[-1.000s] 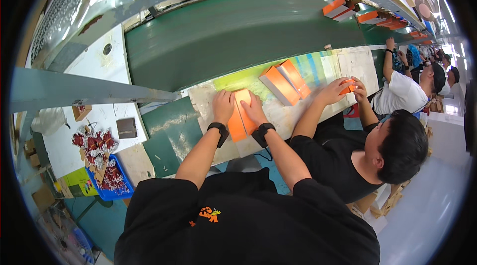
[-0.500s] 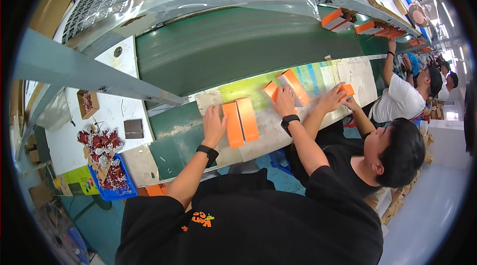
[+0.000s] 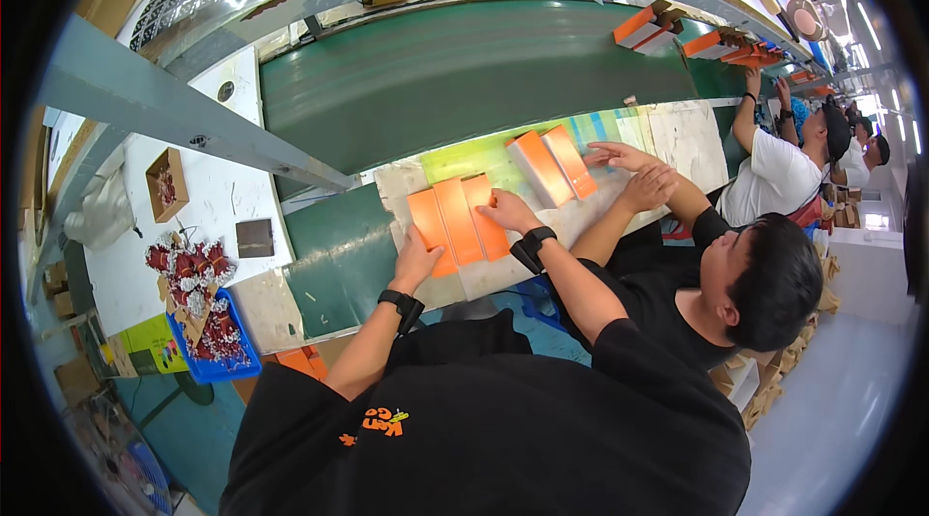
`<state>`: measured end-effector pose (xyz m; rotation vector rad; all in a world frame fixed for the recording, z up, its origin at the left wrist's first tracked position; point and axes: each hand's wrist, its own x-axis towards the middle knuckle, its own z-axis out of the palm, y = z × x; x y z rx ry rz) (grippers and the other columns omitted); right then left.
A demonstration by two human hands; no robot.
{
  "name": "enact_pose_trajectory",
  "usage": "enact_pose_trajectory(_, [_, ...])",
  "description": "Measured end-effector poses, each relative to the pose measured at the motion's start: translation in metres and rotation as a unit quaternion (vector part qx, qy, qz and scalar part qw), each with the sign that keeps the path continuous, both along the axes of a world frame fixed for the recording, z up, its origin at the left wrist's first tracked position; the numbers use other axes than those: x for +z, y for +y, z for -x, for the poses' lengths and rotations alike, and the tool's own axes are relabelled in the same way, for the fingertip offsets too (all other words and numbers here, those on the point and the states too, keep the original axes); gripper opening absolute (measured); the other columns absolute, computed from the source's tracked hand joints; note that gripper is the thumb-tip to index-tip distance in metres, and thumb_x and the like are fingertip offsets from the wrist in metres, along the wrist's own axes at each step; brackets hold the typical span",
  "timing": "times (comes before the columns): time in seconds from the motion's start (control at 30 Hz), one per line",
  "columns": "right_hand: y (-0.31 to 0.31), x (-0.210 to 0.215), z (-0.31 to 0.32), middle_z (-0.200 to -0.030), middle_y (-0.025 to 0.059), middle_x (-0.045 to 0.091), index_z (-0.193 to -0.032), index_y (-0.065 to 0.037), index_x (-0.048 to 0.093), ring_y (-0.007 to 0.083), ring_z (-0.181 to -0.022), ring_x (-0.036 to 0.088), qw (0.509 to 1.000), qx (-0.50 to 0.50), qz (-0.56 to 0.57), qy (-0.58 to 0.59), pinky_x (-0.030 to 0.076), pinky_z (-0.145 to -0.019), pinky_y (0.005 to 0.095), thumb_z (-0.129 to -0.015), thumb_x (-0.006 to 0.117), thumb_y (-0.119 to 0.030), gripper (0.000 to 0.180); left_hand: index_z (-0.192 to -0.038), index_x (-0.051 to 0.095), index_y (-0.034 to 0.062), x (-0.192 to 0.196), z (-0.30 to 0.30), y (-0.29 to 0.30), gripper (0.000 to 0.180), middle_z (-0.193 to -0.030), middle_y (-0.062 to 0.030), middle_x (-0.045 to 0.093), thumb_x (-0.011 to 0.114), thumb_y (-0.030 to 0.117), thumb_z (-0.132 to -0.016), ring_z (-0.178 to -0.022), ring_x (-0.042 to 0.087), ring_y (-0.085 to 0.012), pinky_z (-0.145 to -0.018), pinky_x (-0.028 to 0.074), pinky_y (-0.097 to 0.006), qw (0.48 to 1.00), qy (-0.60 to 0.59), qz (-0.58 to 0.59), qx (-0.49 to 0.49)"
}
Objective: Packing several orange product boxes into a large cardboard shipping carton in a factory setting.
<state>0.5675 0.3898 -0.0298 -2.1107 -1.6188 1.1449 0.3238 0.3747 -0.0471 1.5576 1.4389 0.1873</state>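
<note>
We read the step as flattening: both hands lie open on a flat orange cardboard sheet folded into three panels (image 3: pixel 457 222), which rests on the pale worn table (image 3: pixel 677 134) at its near edge. Left hand (image 3: pixel 418 260) presses, fingers spread, on the left panel's lower corner; right hand (image 3: pixel 505 211) lies flat at the right panel's edge (neither is clamped on anything). In our judgement the next move calls for a grip on one outer panel while the other hand pins the sheet.

Beyond the table runs a long green conveyor belt (image 3: pixel 464 71). A second pair of orange cardboard pieces (image 3: pixel 552 163) lies to the right, under a neighbouring person's hands (image 3: pixel 639 173). Left: a blue plastic bin of red items (image 3: pixel 208 323).
</note>
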Motion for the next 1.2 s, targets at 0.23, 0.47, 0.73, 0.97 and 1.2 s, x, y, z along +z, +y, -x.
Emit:
enact_pose_trajectory(0.23, [0.025,0.003,-0.037,-0.125,0.0200,0.042,-0.129,-0.006,0.039,0.0389,-0.114,0.043,0.947,-0.132,-0.171,-0.236,0.039,-0.093,0.0464,-0.068,0.073,-0.022,0.072,-0.124,0.034,0.0028,-0.008,0.022,-0.005,0.060,-0.120,-0.0244,0.049,0.064,0.023,-0.076,-0.104,0.051,-0.0431,-0.085,0.044,-0.047,0.999,-0.008,-0.030,0.019])
enact_pose_trajectory(0.47, [0.053,0.007,-0.034,-0.134,0.0160,0.035,-0.128,-0.025,0.044,0.0389,-0.111,0.045,0.928,0.014,-0.211,-0.306,0.040,-0.093,0.0457,-0.069,0.069,-0.016,0.065,-0.126,0.034,0.0040,0.000,0.032,-0.008,0.059,-0.124,-0.0223,0.045,0.061,0.026,-0.078,-0.104,0.050,-0.0438,-0.085,0.044,-0.048,0.998,0.055,-0.034,0.012])
enact_pose_trajectory(0.73, [0.076,-0.023,-0.070,-0.111,0.0105,0.055,-0.096,-0.014,0.061,0.0354,-0.096,0.053,0.942,0.091,-0.181,-0.266,0.047,-0.079,0.0428,-0.069,0.062,-0.009,0.027,-0.123,0.038,0.0010,0.002,0.034,0.002,0.056,-0.121,-0.0216,0.046,0.062,0.025,-0.079,-0.106,0.050,-0.0409,-0.085,0.044,-0.047,0.997,0.050,-0.061,0.025])
enact_pose_trajectory(0.97, [0.073,0.066,-0.078,-0.098,0.0077,0.061,-0.092,-0.006,0.059,0.0190,-0.095,0.058,0.986,-0.109,-0.034,0.122,0.047,-0.077,0.0319,-0.069,0.062,0.008,0.026,-0.124,0.038,-0.0010,0.036,0.017,0.009,0.060,-0.122,-0.0202,0.045,0.066,0.023,-0.077,-0.115,0.043,-0.0367,-0.094,0.038,-0.044,0.977,0.038,-0.205,0.033])
enact_pose_trajectory(1.2, [0.045,0.083,-0.048,-0.120,0.0064,0.050,-0.105,-0.007,0.052,0.0187,-0.106,0.052,0.763,-0.112,-0.069,0.633,0.044,-0.092,0.0331,-0.077,0.062,0.002,0.031,-0.133,0.026,-0.0012,0.085,-0.070,0.018,0.074,-0.127,-0.0185,0.043,0.069,0.021,-0.078,-0.116,0.045,-0.0297,-0.096,0.037,-0.037,0.862,-0.461,0.203,0.059])
